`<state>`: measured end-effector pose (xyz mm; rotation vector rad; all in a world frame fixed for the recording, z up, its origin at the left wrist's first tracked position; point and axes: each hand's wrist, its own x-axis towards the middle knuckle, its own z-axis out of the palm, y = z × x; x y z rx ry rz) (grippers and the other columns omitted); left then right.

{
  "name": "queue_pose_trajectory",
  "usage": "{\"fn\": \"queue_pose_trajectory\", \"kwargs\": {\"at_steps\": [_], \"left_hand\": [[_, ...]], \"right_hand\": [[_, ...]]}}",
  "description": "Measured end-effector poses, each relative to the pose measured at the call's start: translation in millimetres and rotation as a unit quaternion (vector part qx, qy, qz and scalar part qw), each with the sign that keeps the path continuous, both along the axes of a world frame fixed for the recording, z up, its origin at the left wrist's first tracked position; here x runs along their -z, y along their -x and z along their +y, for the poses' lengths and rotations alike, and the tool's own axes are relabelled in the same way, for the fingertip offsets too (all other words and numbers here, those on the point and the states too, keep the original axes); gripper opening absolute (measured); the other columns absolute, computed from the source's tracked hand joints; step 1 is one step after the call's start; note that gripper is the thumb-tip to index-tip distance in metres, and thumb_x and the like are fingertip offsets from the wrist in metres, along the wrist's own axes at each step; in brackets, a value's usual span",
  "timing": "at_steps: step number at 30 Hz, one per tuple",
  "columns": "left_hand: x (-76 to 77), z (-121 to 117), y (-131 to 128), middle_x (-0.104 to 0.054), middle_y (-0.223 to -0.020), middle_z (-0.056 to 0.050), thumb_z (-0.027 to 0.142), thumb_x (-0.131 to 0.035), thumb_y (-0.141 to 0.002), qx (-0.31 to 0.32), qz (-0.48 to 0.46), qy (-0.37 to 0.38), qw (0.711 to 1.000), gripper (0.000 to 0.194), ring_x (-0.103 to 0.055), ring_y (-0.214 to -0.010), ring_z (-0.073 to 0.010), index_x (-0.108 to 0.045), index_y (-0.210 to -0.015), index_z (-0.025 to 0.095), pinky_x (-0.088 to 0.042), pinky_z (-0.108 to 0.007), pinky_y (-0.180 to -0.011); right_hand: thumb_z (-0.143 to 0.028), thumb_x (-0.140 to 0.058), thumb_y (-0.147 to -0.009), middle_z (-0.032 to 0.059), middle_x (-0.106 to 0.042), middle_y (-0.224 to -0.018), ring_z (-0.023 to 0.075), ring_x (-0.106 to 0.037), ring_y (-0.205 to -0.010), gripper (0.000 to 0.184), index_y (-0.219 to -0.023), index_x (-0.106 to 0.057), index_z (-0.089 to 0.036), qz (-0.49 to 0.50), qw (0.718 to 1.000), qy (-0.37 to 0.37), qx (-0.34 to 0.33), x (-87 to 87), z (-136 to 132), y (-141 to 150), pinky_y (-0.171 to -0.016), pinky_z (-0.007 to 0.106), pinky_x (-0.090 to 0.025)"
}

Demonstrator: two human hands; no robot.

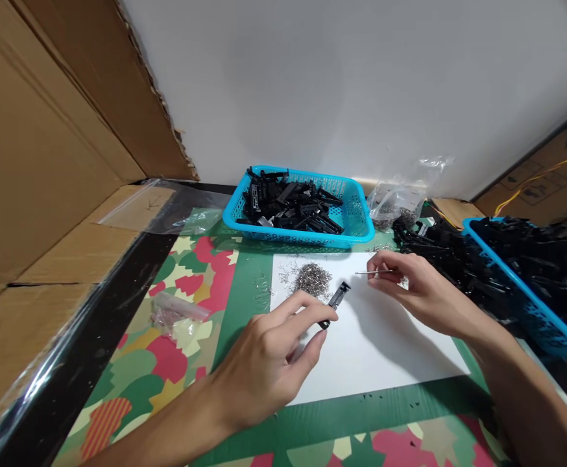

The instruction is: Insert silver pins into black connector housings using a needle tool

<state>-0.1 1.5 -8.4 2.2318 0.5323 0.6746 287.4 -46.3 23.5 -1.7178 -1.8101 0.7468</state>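
Between its thumb and fingers, my left hand [283, 344] grips a small black plastic part [338, 297], one end pointing up and to the right. My right hand [410, 282] is closed on a thin metal tool, perhaps tweezers [373, 272], whose tip points left, apart from the plastic part. Both hands are over a white sheet of paper [385, 363]. Just beyond my left hand, a pile of tiny metal pieces, like small springs [313, 280], lies on the paper, with loose ones scattered around it.
Behind the paper stands a blue basket [298, 240] of black parts. A second blue basket [531, 318], heaped with similar parts, is at the right, beside a loose black heap [432, 250]. Clear plastic bags [400, 201] lie at the back. Cardboard [45, 130] borders the left.
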Motion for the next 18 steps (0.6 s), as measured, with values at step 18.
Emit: {"fn": "queue_pose_trajectory", "kwargs": {"at_steps": [18], "left_hand": [[-8.3, -2.1, -1.8, -0.055, -0.098, 0.001, 0.03, -0.049, -0.114, -0.009, 0.019, 0.143, 0.989, 0.019, -0.051, -0.079, -0.0135, -0.062, -0.103, 0.023, -0.038, -0.029, -0.07]], "right_hand": [[-0.022, -0.073, -0.102, -0.005, -0.056, -0.07, 0.0129, -0.047, -0.065, 0.009, -0.093, -0.071, -0.023, 0.12, 0.972, -0.166, -0.12, 26.5, -15.2, 60.4, -0.065, 0.028, -0.036]]}}
